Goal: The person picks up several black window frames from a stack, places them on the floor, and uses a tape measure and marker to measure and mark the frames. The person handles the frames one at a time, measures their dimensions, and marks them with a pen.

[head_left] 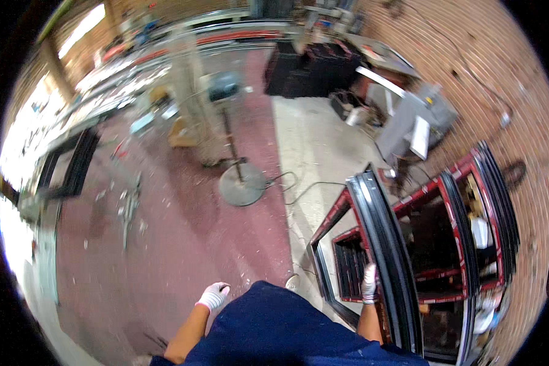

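**Gloved right hand [369, 285] at stacked frames [387, 244]**

The black, red-edged stacked frames stand at four o'clock. The right hand touches their left side toward five o'clock; whether its fingers grip is unclear. At seven o'clock the left hand [214, 296] hangs free over the red floor [158, 250], fingers loosely curled. A round-based pole stand [244, 192] rises toward eleven o'clock; a brick wall [503, 67] spans two.

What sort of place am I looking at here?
Probably a workshop, perhaps one that makes window or door frames: dark frames stand stacked against the brick wall side, long bars lie at the back, and scraps litter the red floor.
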Demonstrator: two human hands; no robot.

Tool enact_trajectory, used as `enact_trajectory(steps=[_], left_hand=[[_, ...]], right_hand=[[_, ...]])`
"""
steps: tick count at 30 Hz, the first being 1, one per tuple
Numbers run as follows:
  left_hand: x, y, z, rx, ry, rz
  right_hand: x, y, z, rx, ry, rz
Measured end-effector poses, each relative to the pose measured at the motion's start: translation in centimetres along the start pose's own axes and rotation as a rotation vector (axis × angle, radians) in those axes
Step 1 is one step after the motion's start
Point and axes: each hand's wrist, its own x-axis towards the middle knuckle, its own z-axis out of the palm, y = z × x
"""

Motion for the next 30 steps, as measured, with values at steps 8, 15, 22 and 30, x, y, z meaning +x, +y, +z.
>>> enact_trajectory(steps=[8,15,22,30], left_hand=[[-17.6,-23.9,2.1,-0.097,-0.014,-0.466],[-27.8,-37.4,9.3,-0.453,0.406,-0.601],[-27.5,-39.5,5.5,-1.323,0.698,-0.447],[-28.3,-46.1,-15.9,-2.738,1.153,0.389]], right_hand=[[-6.8,-11.5,10.9,0.322,-0.28,-0.221],[-16.9,-26.2,29.0,0.817,-0.936,-0.311],[-30.4,-37.2,42.9,1.09,-1.364,-0.206],[-35.7,-46.5,55.9,1.32,-1.677,0.023]])
